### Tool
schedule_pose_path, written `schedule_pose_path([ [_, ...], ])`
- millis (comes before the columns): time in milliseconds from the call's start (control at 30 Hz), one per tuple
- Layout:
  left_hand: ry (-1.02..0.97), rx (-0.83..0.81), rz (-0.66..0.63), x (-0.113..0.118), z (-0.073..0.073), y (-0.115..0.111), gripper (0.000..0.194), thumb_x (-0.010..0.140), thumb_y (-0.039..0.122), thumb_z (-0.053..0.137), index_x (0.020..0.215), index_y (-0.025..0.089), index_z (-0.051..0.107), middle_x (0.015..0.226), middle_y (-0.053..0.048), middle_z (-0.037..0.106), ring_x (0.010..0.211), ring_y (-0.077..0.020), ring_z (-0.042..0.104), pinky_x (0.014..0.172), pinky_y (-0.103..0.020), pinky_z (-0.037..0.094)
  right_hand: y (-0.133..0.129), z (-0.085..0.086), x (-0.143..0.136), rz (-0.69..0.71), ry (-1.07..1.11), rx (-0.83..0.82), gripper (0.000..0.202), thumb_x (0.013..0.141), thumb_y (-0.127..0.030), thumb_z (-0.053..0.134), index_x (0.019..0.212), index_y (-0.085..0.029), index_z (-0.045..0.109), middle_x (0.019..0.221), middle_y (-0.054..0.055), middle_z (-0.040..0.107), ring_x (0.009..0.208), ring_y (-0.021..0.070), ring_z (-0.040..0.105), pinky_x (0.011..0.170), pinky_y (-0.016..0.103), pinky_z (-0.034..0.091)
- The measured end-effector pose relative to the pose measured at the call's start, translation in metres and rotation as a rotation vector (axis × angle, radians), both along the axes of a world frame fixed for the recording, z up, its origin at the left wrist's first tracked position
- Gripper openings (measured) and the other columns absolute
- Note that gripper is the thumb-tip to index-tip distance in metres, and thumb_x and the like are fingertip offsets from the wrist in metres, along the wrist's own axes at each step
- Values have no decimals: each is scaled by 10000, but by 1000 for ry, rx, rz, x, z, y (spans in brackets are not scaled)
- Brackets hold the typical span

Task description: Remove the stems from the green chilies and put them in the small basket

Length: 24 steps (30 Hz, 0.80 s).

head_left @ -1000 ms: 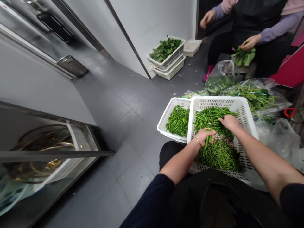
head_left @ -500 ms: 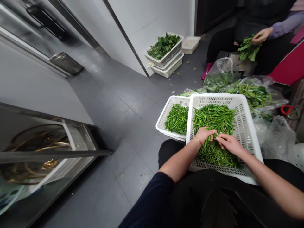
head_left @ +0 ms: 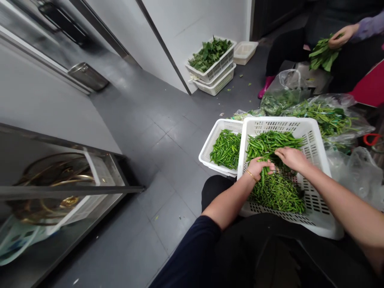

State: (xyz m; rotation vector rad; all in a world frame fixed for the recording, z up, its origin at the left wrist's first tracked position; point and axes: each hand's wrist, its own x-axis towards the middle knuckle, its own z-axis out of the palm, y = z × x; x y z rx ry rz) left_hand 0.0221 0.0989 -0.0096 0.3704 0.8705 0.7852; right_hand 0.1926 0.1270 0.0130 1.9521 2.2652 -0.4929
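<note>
At three o'clock, anything in the right hand (head_left: 291,158) is hidden or too small to tell; toward two, frame edges crop the co-worker (head_left: 354,58); at ten, the metal bin (head_left: 88,76) blurs; at eight, the left edge cuts the rack (head_left: 75,190)

Smooth and glossy on the slender green chili peppers (head_left: 274,141), right of centre; smooth, satiny plastic in the white rectangular slotted basket (head_left: 282,119) there; thin, shiny, crumpled plastic in the clear bag (head_left: 364,172), right edge; polished metal on the silver cylindrical bin (head_left: 88,76), upper left.
</note>
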Motion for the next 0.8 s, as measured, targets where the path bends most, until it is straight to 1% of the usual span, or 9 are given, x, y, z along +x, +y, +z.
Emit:
schedule_pose_path([
  [67,18,24,29,1,-3,1,369,510,193,778,716,128,479,594,-12,583,488,-101,533,464,-231,407,18,-17,-7,-60,-165,15,369,909,-319,336,1065,-146,623,1000,163,638,838,231,629,701,324,439],
  [167,55,65,62,2,-6,-1,427,482,240,797,742,145,472,554,24,557,437,-80,482,429,-213,361,26,-29,-16,-19,-235,3,360,901,-268,334,1132,-113,562,1025,201,602,803,243,632,645,333,435],
  [300,90,129,36,5,-9,-3,454,437,213,806,734,150,468,559,34,568,428,-73,483,453,-223,393,16,-21,-7,6,-184,81,322,895,-300,338,1053,-164,584,965,147,625,743,227,616,614,319,411],
  [400,99,78,120,6,-6,-1,482,435,195,799,755,162,440,645,5,620,533,-108,571,505,-230,437,4,-11,12,-33,-21,219,258,856,-289,392,951,-184,607,877,82,647,735,192,598,642,286,402],
  [467,89,49,134,6,-2,0,477,459,215,792,764,163,429,686,-17,637,567,-118,589,511,-232,442,-3,-10,23,-50,82,259,228,826,-277,431,921,-184,617,845,60,653,751,182,594,674,271,407],
  [533,84,53,86,4,2,0,445,490,263,783,751,157,439,636,-11,616,501,-96,545,470,-220,413,-4,-14,28,-52,98,234,241,826,-275,440,935,-176,632,869,69,661,800,192,600,717,276,415],
  [633,104,67,22,2,5,-2,436,510,337,779,741,155,458,519,40,527,409,-61,447,405,-195,343,5,-26,18,-68,-10,155,333,867,-285,397,1099,-168,606,1021,115,643,879,216,608,753,306,424],
  [700,116,69,28,0,5,-3,458,514,369,780,767,161,460,485,63,485,385,-58,415,379,-190,310,14,-32,4,-79,-102,75,378,884,-305,378,1193,-171,549,1080,146,615,867,231,619,718,326,433],
  [800,153,66,51,-2,3,-3,507,506,354,795,844,158,471,471,75,475,367,-63,394,357,-192,281,22,-34,-12,-43,-182,-28,365,888,-304,373,1177,-150,535,1035,170,613,833,245,630,665,331,435],
])
